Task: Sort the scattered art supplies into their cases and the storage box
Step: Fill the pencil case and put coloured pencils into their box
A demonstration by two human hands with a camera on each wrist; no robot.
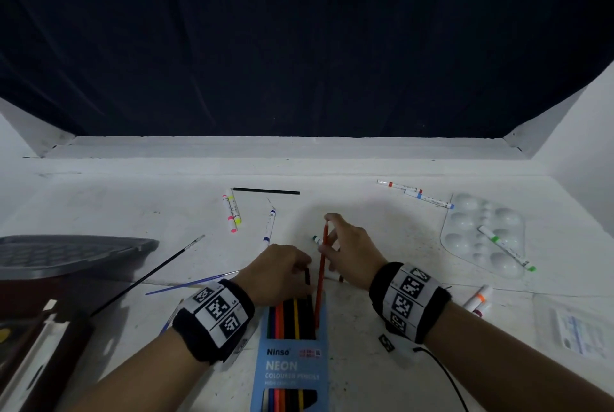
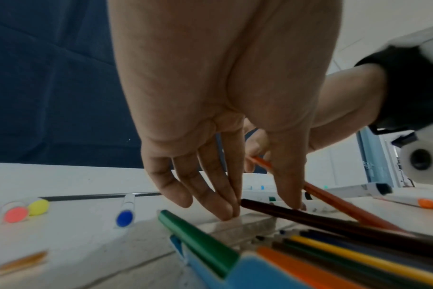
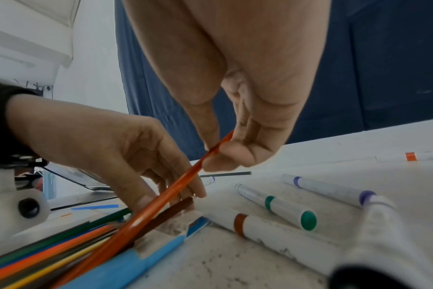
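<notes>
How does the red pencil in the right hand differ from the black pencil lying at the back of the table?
The red pencil is pinched by the right hand; the black pencil lies untouched. The red pencil is tilted, its lower end in the blue pencil case; the black one lies flat on the table, far from the case. Both are slim colouring pencils.

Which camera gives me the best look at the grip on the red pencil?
Right wrist: the right hand's fingers pinch the red pencil near its upper end, close up. Head view shows its whole length; left wrist view hides the grip behind the left hand.
</notes>
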